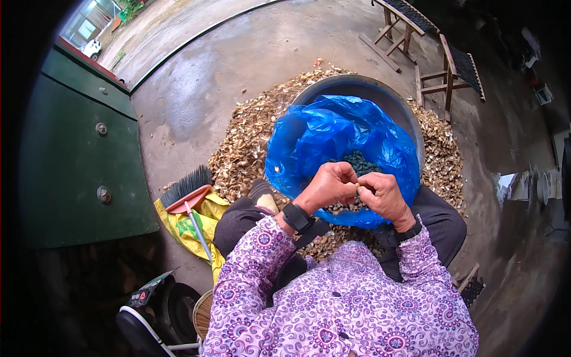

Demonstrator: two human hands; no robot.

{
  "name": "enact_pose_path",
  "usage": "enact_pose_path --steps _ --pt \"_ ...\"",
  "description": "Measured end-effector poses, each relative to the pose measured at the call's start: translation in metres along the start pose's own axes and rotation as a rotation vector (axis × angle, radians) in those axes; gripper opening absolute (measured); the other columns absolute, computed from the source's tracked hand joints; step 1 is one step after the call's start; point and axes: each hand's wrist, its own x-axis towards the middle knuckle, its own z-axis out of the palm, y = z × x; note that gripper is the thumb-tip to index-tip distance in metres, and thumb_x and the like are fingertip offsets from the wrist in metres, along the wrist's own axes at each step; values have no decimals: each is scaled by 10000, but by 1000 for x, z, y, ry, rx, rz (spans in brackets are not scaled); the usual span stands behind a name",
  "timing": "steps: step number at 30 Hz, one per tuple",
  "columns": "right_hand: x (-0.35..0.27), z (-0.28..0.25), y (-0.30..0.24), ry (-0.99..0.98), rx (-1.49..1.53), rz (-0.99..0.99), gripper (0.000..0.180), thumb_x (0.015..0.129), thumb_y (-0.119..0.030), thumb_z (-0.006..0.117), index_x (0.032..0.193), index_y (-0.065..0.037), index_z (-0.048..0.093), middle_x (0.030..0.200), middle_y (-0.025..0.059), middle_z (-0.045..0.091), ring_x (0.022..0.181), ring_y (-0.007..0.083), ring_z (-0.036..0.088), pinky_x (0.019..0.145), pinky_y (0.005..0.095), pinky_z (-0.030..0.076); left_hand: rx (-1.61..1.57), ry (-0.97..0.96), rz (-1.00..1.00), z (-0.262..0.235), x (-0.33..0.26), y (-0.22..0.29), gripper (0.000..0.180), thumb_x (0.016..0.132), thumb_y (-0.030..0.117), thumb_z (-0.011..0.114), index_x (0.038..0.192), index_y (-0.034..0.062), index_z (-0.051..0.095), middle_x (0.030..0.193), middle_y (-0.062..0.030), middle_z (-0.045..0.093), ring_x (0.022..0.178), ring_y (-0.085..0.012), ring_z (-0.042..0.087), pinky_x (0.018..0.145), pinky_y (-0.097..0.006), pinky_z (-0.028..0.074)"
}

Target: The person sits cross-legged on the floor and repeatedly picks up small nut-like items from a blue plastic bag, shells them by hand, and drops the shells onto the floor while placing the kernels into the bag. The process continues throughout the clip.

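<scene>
Above the open blue plastic bag (342, 122), my left hand (329, 183) and my right hand (383, 193) meet fingertip to fingertip. Both are closed in a pinch around a small tan nut (358, 184), mostly covered by the fingers, so its exact kind is unclear. Inside the bag lie many small rounded nuts (351, 207), tinted blue toward the far side. The bag sits in a wide grey metal basin (410, 110), its near edge between my bent legs. Dark bands circle both my wrists.
Broken brown shells (247, 140) spread around the basin. To the left lie a broom (190, 199) and a yellow sack (172, 223), beside a dark green cabinet (89, 160). Wooden folding stools (449, 74) stand at the far right. A scale-like device (151, 291) is at lower left.
</scene>
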Motion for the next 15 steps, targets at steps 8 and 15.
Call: enact_pose_path --steps 8,15 --pt "-4 13 11 161 -35 -37 81 727 -31 550 755 19 608 649 103 595 565 175 574 502 277 437 -109 88 -22 11 4 -9 56 694 11 592 693 -4 538 593 -76 569 498 -122 554 439 -229 440" --pt "-1 9 20 94 558 422 136 768 -98 564 802 16 630 655 23 598 528 61 517 478 225 428 -436 165 -96 8 4 -8 82 701 33 615 716 -6 544 608 -97 589 502 -146 572 436 -233 453"
